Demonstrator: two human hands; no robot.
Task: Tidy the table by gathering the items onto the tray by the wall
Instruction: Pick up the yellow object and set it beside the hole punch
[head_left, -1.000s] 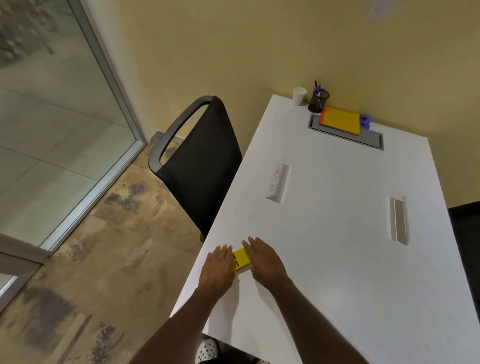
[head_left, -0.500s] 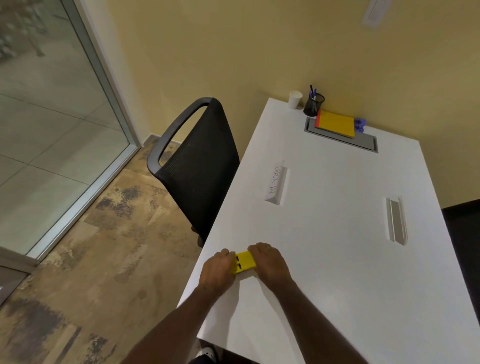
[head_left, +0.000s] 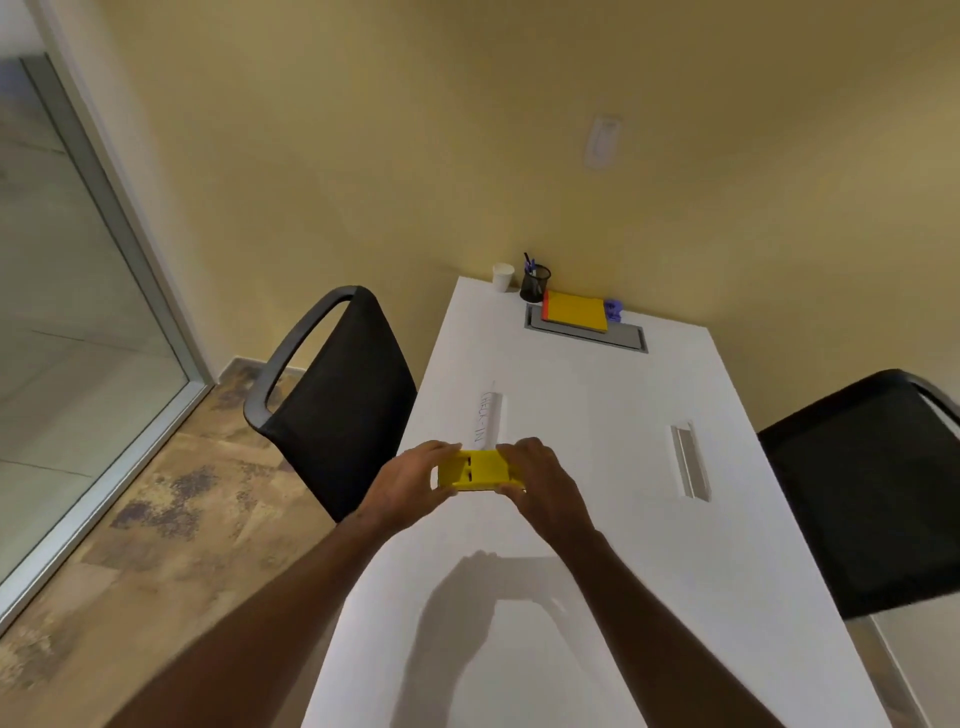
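1. Both your hands are on the yellow block (head_left: 480, 472), held up off the white table (head_left: 597, 545), its shadow lying on the tabletop toward 6 o'clock
2. Your left hand (head_left: 413, 483) grips the block's 9 o'clock end, fingers curled over the top edge, thumb underneath
3. Your right hand (head_left: 540, 480) pinches the 3 o'clock end, fingers curled the same way
4. Two dark slots show on the block's face, near your left hand
5. Up at 12 o'clock, by the yellow wall, sits the grey tray (head_left: 626, 339), with a yellow notebook (head_left: 575, 312) lying on it
6. A black pen cup (head_left: 535, 285) and a white paper cup (head_left: 503, 277) stand just beside the tray at its 10 o'clock; a small purple thing (head_left: 614, 309) sits at the notebook's 3 o'clock edge
7. A black chair (head_left: 332, 400) stands at the table's 9 o'clock side, another chair (head_left: 862, 493) at 3 o'clock
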